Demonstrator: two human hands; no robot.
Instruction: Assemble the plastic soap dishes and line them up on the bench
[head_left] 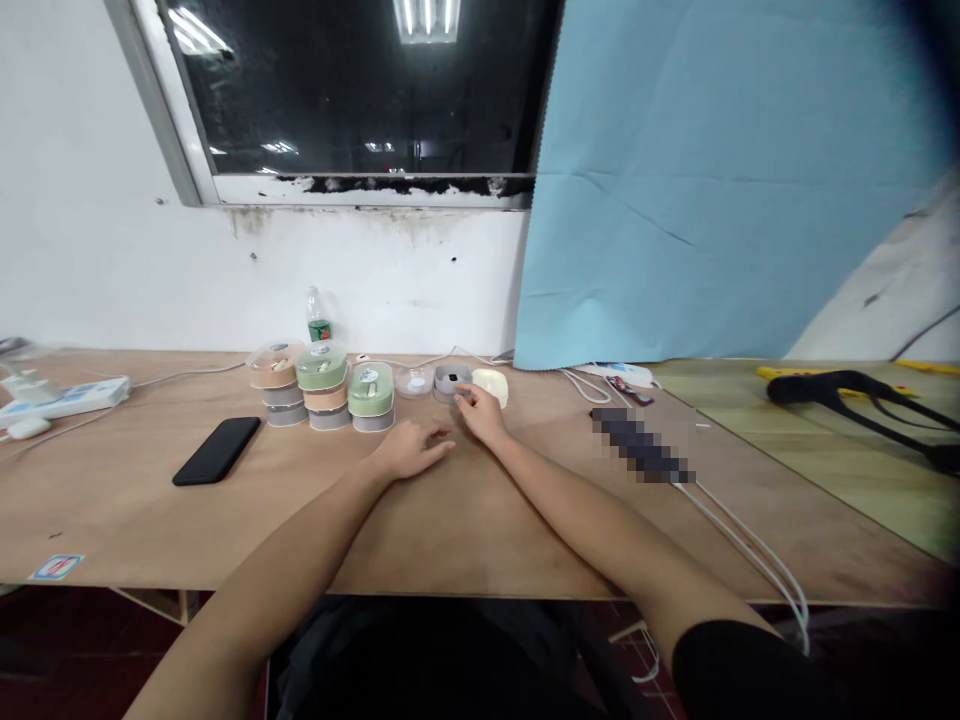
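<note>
Tube lights point(427, 18) reflect in a dark window point(337, 95) in a stained white wall point(360, 265), beside blue sheeting point(660, 190)

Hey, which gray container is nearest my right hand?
The unstacked gray container, just left of the cream piece, by your right hand; other gray ones sit lower in the stacks.

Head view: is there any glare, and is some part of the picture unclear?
Head view: bright lamp reflections show in the dark window; a dark object on the table is pixelated; the upper right corner fades into dark blur.
</note>
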